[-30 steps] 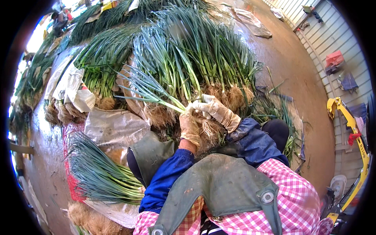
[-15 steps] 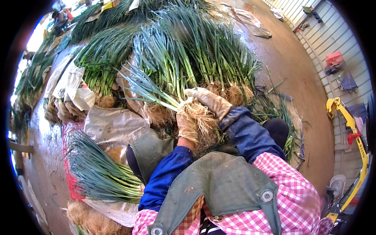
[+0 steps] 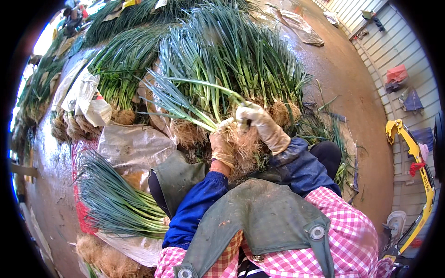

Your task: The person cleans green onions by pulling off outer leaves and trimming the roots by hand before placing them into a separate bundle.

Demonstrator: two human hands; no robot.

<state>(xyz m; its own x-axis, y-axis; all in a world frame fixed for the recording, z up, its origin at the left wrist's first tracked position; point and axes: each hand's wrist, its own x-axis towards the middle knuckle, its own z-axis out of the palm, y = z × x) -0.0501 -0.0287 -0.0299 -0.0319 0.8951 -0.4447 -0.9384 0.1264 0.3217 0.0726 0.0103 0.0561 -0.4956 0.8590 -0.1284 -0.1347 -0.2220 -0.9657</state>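
Observation:
My gloved left hand [image 3: 222, 147] is closed around the white ends of a small bunch of green onions [image 3: 197, 116], their leaves pointing up and left. Pale stringy roots [image 3: 245, 141] hang beside its fingers. To the right, my gloved right hand [image 3: 263, 127] pinches the end of a single long green onion leaf or stalk [image 3: 208, 84], which stretches leftward above the bunch. Whether that piece is still joined to the bunch, I cannot tell. Just beyond both hands stands a large heap of green onions [image 3: 232, 60], roots toward me.
At lower left, a laid-out bundle of green onions [image 3: 120, 199] rests on pale sacking [image 3: 134, 143] and red netting. Loose roots [image 3: 106, 257] lie below it. More heaps [image 3: 125, 69] stand at far left. Leaf scraps [image 3: 340, 157] lie on the right, near a yellow jointed arm [image 3: 424, 178].
My right hand has moved right, away from the bunch's roots, and closed on a long leaf or stalk now raised across the bunch. My left hand keeps its hold almost in place.

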